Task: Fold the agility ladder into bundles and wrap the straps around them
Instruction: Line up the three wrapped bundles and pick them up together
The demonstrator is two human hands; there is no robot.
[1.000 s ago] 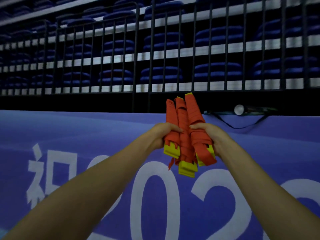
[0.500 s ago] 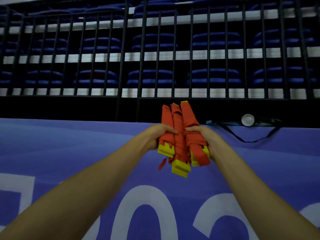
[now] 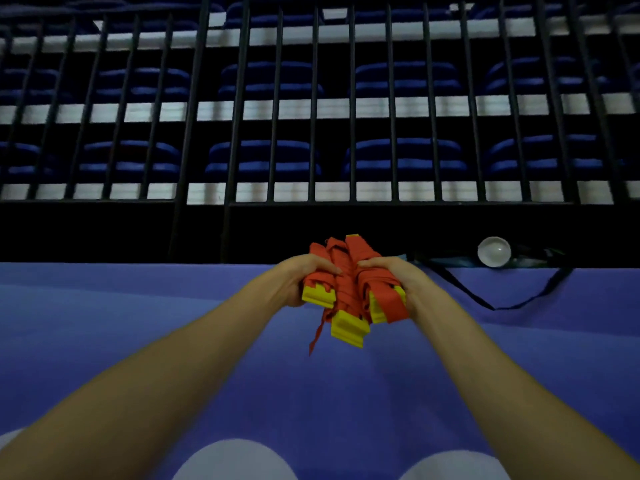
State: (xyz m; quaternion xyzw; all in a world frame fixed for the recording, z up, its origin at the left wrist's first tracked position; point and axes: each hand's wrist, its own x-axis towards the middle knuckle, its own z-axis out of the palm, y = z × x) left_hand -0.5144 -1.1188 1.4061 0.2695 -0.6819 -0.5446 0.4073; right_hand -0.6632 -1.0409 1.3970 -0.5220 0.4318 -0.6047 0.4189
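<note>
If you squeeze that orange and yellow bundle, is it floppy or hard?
Probably both. The orange straps look soft: one loose end dangles limply. The yellow rungs show flat, straight edges, so they are likely stiff.

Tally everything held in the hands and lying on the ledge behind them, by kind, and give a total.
Ladder bundles, orange strap with yellow ends: 3
Hands gripping them, left hand and right hand: 2
White round object on the ledge: 1
Black cord beside it: 1
Total: 7
</note>
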